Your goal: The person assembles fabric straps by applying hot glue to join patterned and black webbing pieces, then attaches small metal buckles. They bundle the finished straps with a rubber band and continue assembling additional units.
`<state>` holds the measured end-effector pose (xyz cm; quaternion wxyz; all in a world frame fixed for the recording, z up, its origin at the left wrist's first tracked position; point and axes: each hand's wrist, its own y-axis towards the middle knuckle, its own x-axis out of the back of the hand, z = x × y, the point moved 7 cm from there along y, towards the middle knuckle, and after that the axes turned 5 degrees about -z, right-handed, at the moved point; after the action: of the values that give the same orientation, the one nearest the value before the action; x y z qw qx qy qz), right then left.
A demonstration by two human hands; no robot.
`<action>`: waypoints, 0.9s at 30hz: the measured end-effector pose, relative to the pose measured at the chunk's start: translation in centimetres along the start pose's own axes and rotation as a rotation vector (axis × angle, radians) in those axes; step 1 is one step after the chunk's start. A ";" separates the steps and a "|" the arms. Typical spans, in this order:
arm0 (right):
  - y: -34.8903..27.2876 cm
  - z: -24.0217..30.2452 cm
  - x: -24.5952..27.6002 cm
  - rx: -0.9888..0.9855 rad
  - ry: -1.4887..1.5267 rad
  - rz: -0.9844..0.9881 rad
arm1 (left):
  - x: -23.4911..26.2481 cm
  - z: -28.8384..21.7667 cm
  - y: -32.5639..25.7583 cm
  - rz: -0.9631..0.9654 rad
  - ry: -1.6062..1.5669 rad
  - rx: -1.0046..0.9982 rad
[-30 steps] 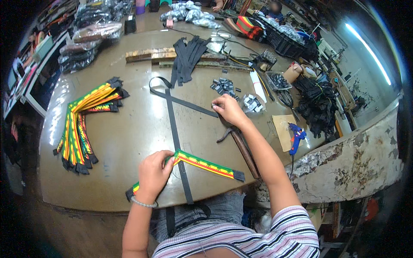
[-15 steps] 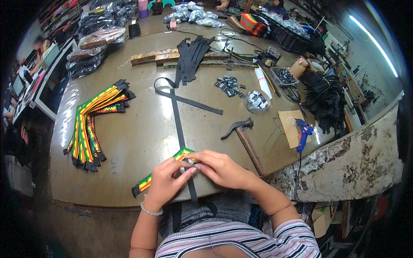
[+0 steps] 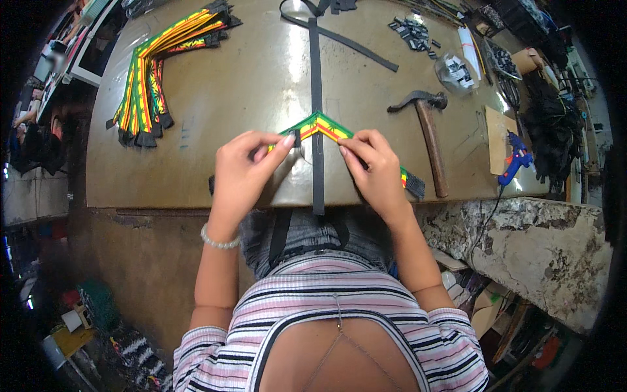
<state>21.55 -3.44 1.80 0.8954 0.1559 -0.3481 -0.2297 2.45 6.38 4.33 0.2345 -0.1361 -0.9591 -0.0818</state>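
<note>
Striped strap: green, yellow and red woven band, bent into a peak at table's near edge, crossing over long black webbing strip; dark end tab showing past right wrist.
Left hand: fingers closed on left leg of striped band, thumb and forefinger pinched just beside the peak.
Right hand: fingers pinched on right leg of band, thumb tip close to black strip.
Black strip: running straight away from near edge, end hanging over table lip toward lap.
Table: worn brown-grey metal-looking top, chipped stone edge at right.
Hammer: wooden-handled claw hammer, lying flat right of right hand, apart from it.
Finished pile: stack of matching striped bands with black tips, far left, well apart.
Glue gun: blue hot-glue gun on tan board at right edge.
Small parts: black buckles and clear bag of hardware, far right.
</note>
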 end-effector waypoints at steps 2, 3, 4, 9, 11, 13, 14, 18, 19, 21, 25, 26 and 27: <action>-0.1 -0.1 0.1 -0.005 0.005 -0.014 | -1.7 -0.2 1.0 0.048 0.059 -0.033; -0.2 -0.1 0.0 -0.006 0.008 0.000 | -2.5 -0.2 1.6 0.047 0.093 -0.060; -0.1 -0.1 0.0 -0.001 0.006 -0.006 | -3.2 -0.1 2.1 0.054 0.128 -0.080; 0.0 -0.1 0.0 0.003 0.012 -0.016 | -4.5 1.3 2.9 0.061 0.215 -0.005; -0.1 -0.2 -0.1 0.008 0.003 -0.011 | -4.4 1.3 2.8 0.054 0.266 -0.016; -0.2 -0.2 -0.2 0.017 -0.002 -0.005 | -4.1 1.3 2.7 0.015 0.242 -0.008; -0.2 -0.2 -0.2 0.023 -0.005 -0.005 | -4.0 1.0 2.7 -0.010 0.213 -0.031; 0.0 0.0 -0.1 0.040 -0.014 -0.003 | -4.4 1.5 2.9 0.070 0.170 0.013; 0.0 0.0 -0.1 0.037 -0.012 -0.002 | -4.4 1.7 3.0 0.081 0.148 0.025; 0.1 0.0 0.0 0.032 -0.006 0.005 | -4.4 1.9 3.0 0.100 0.128 0.039; -0.1 0.0 0.0 0.019 -0.020 0.007 | -4.3 1.6 3.0 0.089 0.154 0.012; -0.1 -0.1 -0.1 0.019 -0.023 0.009 | -4.4 1.4 2.9 0.084 0.164 -0.004; -0.2 -0.1 -0.2 0.014 -0.024 0.006 | -4.3 1.4 2.9 0.083 0.174 0.015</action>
<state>21.46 -3.47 1.55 0.8907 0.1585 -0.3610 -0.2264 6.40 8.49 1.30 0.3209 -0.1662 -0.9293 -0.0763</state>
